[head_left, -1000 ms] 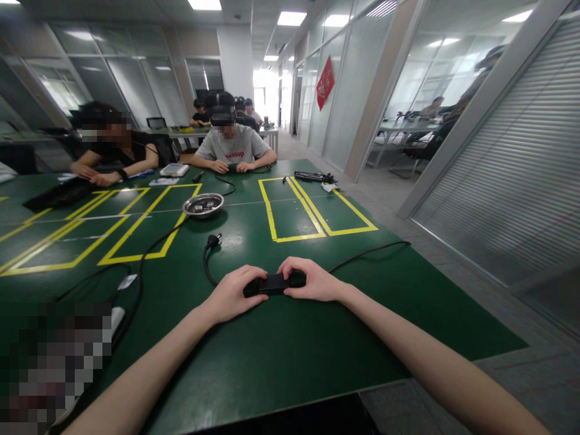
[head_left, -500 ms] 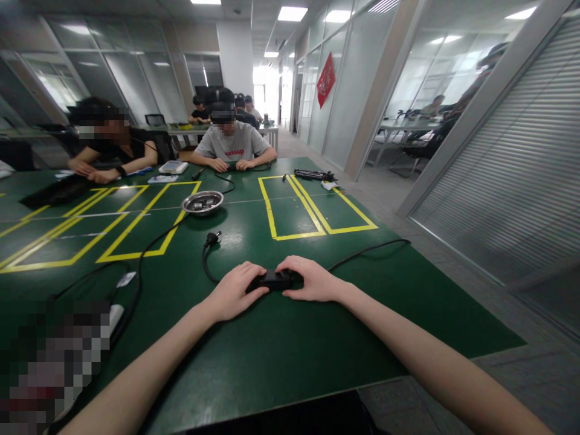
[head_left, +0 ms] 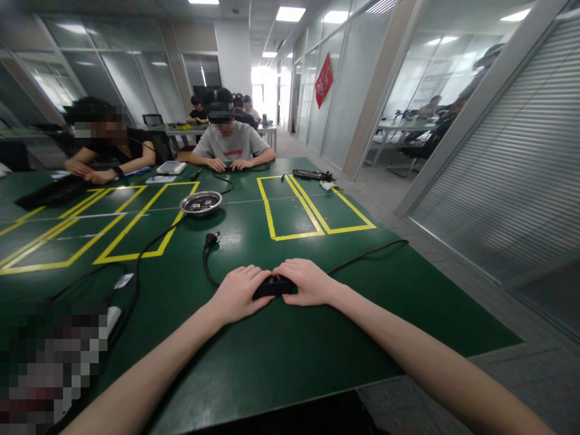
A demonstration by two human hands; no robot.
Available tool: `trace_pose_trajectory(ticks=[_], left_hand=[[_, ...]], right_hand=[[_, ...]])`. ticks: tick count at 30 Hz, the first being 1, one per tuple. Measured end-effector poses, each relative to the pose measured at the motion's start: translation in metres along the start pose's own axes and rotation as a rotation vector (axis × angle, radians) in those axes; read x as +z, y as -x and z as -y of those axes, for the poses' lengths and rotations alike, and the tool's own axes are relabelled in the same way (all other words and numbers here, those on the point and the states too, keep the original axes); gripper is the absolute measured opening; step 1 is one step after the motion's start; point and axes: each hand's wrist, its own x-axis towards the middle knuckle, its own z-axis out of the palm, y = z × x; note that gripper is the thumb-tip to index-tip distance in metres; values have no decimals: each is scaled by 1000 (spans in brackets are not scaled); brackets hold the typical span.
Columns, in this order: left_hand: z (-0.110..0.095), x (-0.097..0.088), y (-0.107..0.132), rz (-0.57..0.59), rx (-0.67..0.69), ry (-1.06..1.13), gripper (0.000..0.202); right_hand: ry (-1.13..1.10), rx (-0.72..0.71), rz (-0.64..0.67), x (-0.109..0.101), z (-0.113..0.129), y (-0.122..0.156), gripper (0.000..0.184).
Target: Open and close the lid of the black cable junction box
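Note:
A black power adapter (head_left: 275, 289) lies low over the green table, gripped from both ends. My left hand (head_left: 239, 295) is closed round its left end, thumb along the near side. Round the right end my right hand (head_left: 310, 283) is closed, its fingertips almost meeting those of the left on top. Much of the adapter is hidden under the fingers. A short cord runs out on the left to a black mains plug (head_left: 211, 240), whose prongs point right. From behind my right hand a thin black cable (head_left: 367, 251) trails across the table to the right.
A steel bowl (head_left: 200, 203) with small metal parts stands ahead on the green table (head_left: 290, 362). Yellow tape rectangles (head_left: 272, 211) mark its top. A black folded tripod-like object (head_left: 312, 175) lies at the far right edge. Two people sit opposite; loose cables (head_left: 137, 284) lie left.
My hands have drawn closer together over the adapter, the left shifting right and the right slightly left. The adapter looks tilted a little differently, with its near side more visible.

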Motion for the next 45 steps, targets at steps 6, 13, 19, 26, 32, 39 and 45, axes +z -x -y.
trace_pose_trajectory(ticks=[6,13,19,26,32,39,45], left_hand=[[4,0,0,3,14,-26,27],[0,-6,0,-10,13,20,30],[2,-6,0,-4,-2,21,31],[-8,-11,1,30,-291,303,40],[-4,-10,4,27,-303,413,37],[6,-4,3,-115,-66,102,33],[2,-2,2,-155,-67,86,30]], right_hand=[[31,-33,9,-7,2,3,33],[59,-63,23,-10,3,5,29],[28,-133,-91,-4,0,6,35],[202,-208,-177,-5,-2,13,39],[150,-176,-134,-6,-1,10,44],[-77,54,-33,-9,-3,6,41],[-81,41,-108,-9,-2,8,34]])
